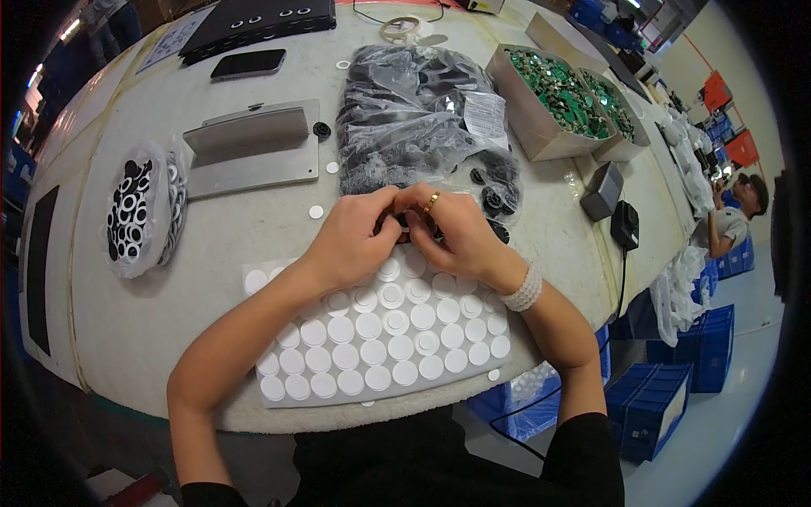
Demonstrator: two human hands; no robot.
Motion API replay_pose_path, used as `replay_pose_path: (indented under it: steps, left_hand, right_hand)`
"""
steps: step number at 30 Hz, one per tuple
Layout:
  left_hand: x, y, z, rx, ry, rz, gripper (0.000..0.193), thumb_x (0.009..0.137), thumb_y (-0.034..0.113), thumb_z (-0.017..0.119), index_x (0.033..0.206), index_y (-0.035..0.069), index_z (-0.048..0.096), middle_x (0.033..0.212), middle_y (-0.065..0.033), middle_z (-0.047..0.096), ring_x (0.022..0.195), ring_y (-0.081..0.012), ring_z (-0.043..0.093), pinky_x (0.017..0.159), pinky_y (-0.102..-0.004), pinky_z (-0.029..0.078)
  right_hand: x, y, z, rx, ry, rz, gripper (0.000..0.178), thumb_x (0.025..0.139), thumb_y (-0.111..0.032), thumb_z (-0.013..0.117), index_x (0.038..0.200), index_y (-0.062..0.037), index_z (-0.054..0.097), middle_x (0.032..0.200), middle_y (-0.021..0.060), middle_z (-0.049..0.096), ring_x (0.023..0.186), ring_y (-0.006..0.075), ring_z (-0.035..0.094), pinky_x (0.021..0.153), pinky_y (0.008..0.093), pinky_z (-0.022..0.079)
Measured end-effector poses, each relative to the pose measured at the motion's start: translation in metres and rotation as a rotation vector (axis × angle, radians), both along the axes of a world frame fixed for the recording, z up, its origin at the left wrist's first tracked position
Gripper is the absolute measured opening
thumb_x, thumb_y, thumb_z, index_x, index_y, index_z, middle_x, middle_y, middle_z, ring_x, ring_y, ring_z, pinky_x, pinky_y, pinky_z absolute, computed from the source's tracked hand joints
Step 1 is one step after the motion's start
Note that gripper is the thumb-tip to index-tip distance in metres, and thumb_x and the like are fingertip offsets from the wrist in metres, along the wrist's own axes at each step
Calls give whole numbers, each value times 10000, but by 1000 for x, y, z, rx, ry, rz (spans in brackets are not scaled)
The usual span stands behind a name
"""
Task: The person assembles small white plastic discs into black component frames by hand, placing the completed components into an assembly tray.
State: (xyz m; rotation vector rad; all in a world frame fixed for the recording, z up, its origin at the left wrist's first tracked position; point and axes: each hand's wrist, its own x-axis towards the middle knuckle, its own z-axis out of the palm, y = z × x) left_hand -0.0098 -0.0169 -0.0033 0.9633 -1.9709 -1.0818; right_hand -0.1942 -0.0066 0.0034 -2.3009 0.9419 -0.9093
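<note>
My left hand (351, 243) and my right hand (456, 232) meet over the table's middle, fingertips pinched together on a small black round part (405, 223) that is mostly hidden between them. The right hand wears a gold ring and a white bead bracelet. Under both wrists lies a white sheet of round white stickers (384, 342) in rows. Just beyond the hands sits a clear plastic bag of black parts (405, 114), with several loose black round parts (498, 198) spilling at its near right.
A smaller bag of black-and-white rings (135, 211) lies at left. A grey metal fixture (253, 148), a phone (247, 63), two grey boxes of green parts (557, 93), a tape roll (401, 28) and a black adapter (623, 224) are around. Blue crates (676, 380) stand on the floor; another person (735, 220) sits far right.
</note>
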Motion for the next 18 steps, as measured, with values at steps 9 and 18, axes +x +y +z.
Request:
replay_pose_path:
  steps: [9,18]
  left_hand:
    - [-2,-3,-12,-31,-32,-31,181,868,53,491,1009,-31,565,778,-86,602,709,-109,530,657,-281,450]
    - [-6,0,-1,168,329,-50,171,967,128,503,1038,3,594,771,0,610,747,-62,567,651,-211,459]
  right_hand:
    - [-4,1,-9,-79,-100,-43,143,849,23,541,986,-17,554,817,167,601,716,352,612,635,377,487]
    - [3,-6,-7,-82,-393,-74,135,911,-8,505,1023,-47,569,762,91,618,669,181,619,639,284,482]
